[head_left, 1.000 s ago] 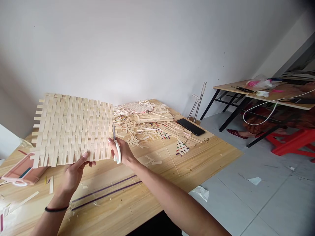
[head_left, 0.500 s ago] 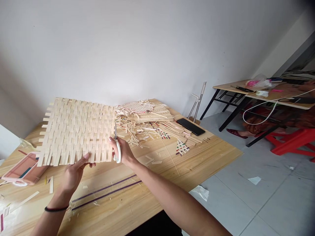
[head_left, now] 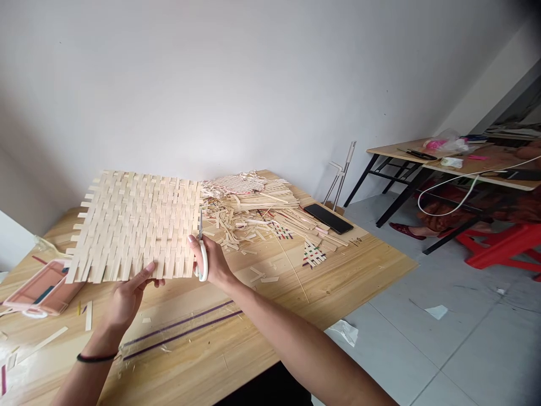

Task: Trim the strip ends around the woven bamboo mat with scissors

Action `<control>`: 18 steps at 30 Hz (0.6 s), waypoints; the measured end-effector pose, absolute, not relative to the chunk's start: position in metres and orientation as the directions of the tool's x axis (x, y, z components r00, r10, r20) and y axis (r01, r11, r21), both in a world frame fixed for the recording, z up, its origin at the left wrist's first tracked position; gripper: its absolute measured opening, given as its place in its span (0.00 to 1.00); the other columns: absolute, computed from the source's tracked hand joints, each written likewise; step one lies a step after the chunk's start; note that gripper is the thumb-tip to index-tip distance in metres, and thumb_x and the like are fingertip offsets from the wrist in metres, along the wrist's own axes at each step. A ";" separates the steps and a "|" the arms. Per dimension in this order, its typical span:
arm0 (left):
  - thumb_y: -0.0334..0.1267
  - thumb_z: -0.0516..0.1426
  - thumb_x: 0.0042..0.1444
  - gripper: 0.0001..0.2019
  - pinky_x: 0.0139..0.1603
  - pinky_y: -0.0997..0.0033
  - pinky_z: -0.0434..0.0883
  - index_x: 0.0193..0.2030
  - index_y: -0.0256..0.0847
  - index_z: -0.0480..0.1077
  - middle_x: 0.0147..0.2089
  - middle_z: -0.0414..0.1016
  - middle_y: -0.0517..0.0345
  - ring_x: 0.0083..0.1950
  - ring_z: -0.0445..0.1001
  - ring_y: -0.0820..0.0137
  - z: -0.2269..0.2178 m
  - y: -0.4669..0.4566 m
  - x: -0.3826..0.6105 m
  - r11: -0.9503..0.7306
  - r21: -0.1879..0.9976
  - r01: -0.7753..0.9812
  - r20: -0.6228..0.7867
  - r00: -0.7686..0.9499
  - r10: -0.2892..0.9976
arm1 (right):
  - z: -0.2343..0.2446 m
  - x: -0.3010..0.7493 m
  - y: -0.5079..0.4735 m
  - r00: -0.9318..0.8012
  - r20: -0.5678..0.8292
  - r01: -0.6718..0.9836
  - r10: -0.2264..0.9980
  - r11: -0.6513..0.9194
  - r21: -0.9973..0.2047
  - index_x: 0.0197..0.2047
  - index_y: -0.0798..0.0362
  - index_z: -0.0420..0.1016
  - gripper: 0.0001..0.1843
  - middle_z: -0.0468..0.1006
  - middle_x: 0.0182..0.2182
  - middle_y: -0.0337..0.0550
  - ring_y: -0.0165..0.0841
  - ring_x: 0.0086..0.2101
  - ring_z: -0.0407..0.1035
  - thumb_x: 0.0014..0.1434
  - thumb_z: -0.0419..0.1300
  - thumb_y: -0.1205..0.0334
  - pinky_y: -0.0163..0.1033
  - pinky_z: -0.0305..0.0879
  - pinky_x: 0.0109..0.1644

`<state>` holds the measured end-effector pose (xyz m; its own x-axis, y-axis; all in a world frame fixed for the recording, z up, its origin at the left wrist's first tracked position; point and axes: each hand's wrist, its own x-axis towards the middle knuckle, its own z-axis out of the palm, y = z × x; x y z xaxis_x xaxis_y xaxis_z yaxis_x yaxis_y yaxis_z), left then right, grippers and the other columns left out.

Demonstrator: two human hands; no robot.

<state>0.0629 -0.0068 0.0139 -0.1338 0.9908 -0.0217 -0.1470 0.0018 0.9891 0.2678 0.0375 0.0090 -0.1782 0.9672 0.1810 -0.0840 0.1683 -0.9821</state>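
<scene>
A pale mat woven from flat strips (head_left: 135, 223) is held up above the table, its strip ends sticking out unevenly at the left and bottom edges. My left hand (head_left: 131, 293) pinches its lower edge, thumb on the front and fingers behind. At the mat's right edge, my right hand (head_left: 213, 262) grips white-handled scissors (head_left: 203, 259). Their blades point up alongside that edge. Whether the blades are parted is too small to make out. The thumb of my right hand also rests near the mat's lower right part.
The wooden table (head_left: 262, 316) carries a heap of loose strips and offcuts (head_left: 236, 225), a black phone (head_left: 328, 218), small woven pieces (head_left: 314, 255) and a pink basket (head_left: 42, 287). Two purple lines (head_left: 181, 332) run along the front. Another person's foot (head_left: 408, 230) shows under the table beyond.
The mat's upper left side has swung slightly to the right and its tilt has changed a little. Both hands keep their grip in nearly the same place.
</scene>
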 end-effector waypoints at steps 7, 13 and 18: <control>0.51 0.73 0.45 0.15 0.35 0.61 0.73 0.25 0.41 0.81 0.27 0.75 0.54 0.32 0.70 0.62 0.010 -0.006 0.062 0.007 0.991 -0.136 -0.022 -0.106 0.994 | 0.012 0.269 0.035 -0.144 0.205 -0.061 0.968 0.198 -0.978 0.30 0.48 0.64 0.27 0.66 0.14 0.32 0.31 0.15 0.66 0.66 0.56 0.33 0.33 0.59 0.17; 0.51 0.72 0.48 0.14 0.37 0.60 0.73 0.25 0.42 0.81 0.28 0.75 0.53 0.34 0.70 0.60 0.008 -0.007 0.060 0.015 0.992 -0.125 -0.026 -0.093 0.995 | 0.014 0.269 0.034 -0.118 0.213 -0.042 0.970 0.210 -0.977 0.28 0.48 0.63 0.27 0.65 0.14 0.32 0.30 0.14 0.66 0.66 0.57 0.35 0.33 0.59 0.17; 0.51 0.73 0.46 0.16 0.37 0.62 0.74 0.26 0.41 0.82 0.28 0.75 0.54 0.34 0.70 0.62 0.009 -0.007 0.061 0.020 0.992 -0.121 -0.032 -0.099 0.995 | 0.017 0.269 0.031 -0.089 0.235 -0.024 0.968 0.234 -0.972 0.28 0.48 0.65 0.27 0.65 0.13 0.31 0.31 0.13 0.65 0.67 0.57 0.35 0.34 0.57 0.15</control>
<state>0.0613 -0.0075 0.0089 -0.0987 0.9946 -0.0319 -0.1215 0.0198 0.9924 0.2693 0.0307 0.0166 -0.0888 0.9680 0.2348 -0.0240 0.2335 -0.9720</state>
